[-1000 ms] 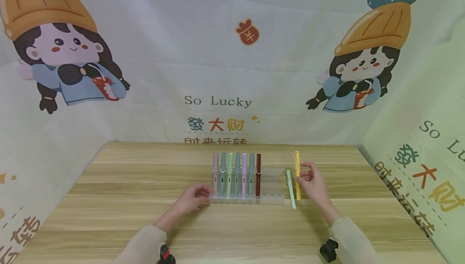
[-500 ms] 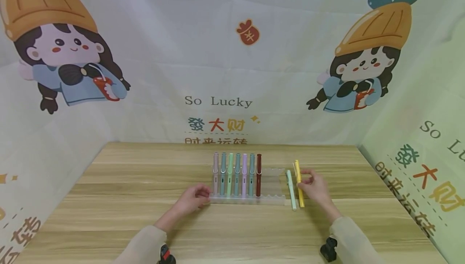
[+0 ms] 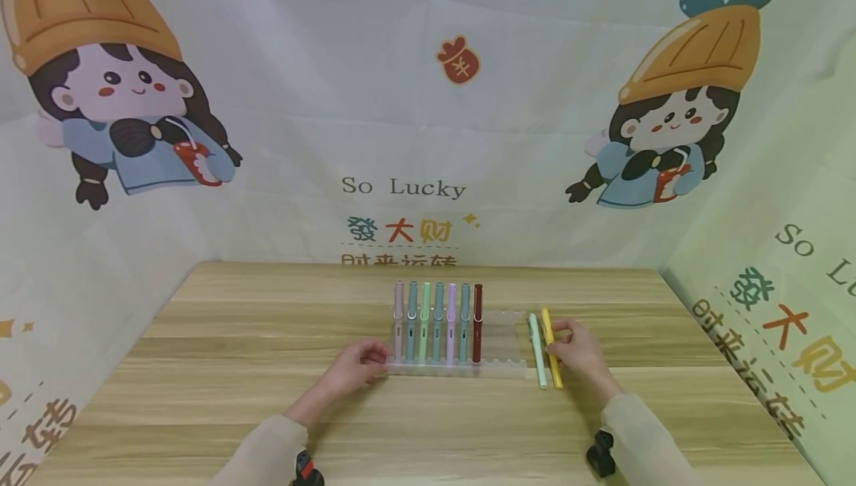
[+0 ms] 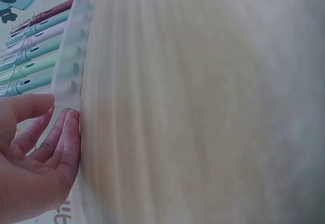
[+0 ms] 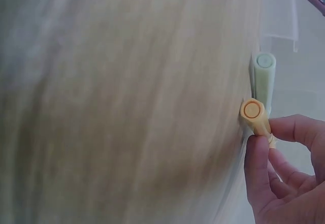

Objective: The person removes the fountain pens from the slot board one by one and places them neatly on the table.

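My right hand (image 3: 578, 352) pinches a yellow pen (image 3: 550, 341) between thumb and fingers; its round end faces the camera in the right wrist view (image 5: 252, 109). Just left of it, a pale mint pen (image 3: 538, 352) lies on the table, nearly parallel. A clear pen rack (image 3: 495, 369) holds several capped pens side by side, from a dusty pink pen (image 3: 399, 322) at the left to a dark red pen (image 3: 478, 322). At the rack's left end, my left hand (image 3: 357, 363) grips the corner with bent thumb and fingers, seen closer in the left wrist view.
The wooden table (image 3: 428, 426) stretches in front of the rack and to both sides. A printed cloth (image 3: 294, 99) hangs behind and along the sides. Notched slots without pens show at the rack's right part, beside the loose mint pen.
My right hand has brought the yellow pen down and nearer to me, and it now lies slanted close beside the mint pen. My left hand stays at the rack's end.
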Tool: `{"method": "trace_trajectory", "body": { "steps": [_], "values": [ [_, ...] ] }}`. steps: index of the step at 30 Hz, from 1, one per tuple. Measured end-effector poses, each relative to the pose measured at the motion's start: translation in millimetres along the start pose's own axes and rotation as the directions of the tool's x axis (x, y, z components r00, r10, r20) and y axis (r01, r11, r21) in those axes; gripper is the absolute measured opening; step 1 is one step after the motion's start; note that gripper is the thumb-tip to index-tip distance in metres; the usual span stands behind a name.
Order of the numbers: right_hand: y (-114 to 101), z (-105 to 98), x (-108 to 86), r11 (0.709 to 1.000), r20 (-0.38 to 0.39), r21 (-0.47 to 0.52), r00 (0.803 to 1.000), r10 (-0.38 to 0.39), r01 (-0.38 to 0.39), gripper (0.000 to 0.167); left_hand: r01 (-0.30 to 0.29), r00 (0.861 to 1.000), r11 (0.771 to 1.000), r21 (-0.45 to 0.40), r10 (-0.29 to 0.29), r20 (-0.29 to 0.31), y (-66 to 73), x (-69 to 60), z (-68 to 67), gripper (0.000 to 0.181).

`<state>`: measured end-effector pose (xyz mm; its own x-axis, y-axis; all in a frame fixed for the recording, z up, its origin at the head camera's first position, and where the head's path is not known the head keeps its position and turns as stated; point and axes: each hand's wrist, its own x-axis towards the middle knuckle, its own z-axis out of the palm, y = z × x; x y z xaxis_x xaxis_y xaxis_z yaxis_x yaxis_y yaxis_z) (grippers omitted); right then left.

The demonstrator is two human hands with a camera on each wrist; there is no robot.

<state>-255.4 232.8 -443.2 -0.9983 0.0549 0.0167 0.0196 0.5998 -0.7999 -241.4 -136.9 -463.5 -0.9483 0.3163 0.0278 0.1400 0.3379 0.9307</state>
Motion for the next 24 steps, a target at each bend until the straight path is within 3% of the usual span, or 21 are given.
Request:
{"method": "trace_trajectory", "body": {
  "steps": [12, 24],
  "values": [
    [2.1, 0.2, 3.6, 0.997, 0.022, -0.081, 1.0, 0.015, -0.013, 0.035, 0.002, 1.0, 1.0, -0.003, -0.002, 0.001, 0.0, 0.5, 0.9, 0.019],
    [4.4, -0.6, 2.1, 0.999, 0.04, -0.052, 0.999, 0.009, -0.007, 0.031, 0.004, 1.0, 1.0, -0.004, -0.004, -0.001, 1.2, -0.8, 1.0, 0.019]
  ]
}}
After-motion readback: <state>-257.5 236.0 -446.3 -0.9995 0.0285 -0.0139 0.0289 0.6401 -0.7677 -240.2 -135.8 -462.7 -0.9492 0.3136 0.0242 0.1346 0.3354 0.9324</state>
